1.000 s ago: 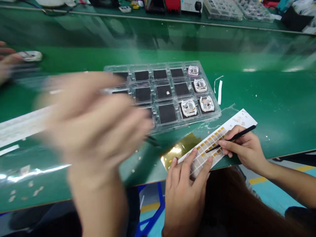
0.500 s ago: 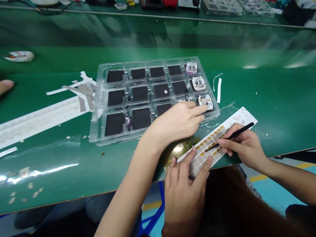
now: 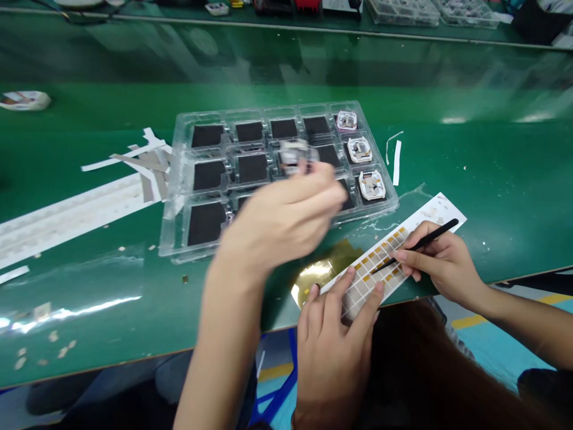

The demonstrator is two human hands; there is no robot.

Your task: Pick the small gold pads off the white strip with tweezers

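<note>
My right hand, blurred by motion, is over the middle of a clear plastic tray. Its fingers are pinched on a small white-framed electronic part, smeared by motion, above the black-padded pockets. Three similar white-framed parts sit in the tray's right-hand column: one at the back, one in the middle and one in front. The hand and wrist cover some of the front pockets. My left hand is out of view.
A co-worker's left hand presses a white label sheet; their right hand holds black tweezers on it. Amber film lies under the sheet. Paper strips and a long white strip lie left.
My right hand has moved left from the tray's right column and now carries a white-framed part. The tweezers seen at it before no longer show. A fingertip at the left edge has gone from view.
</note>
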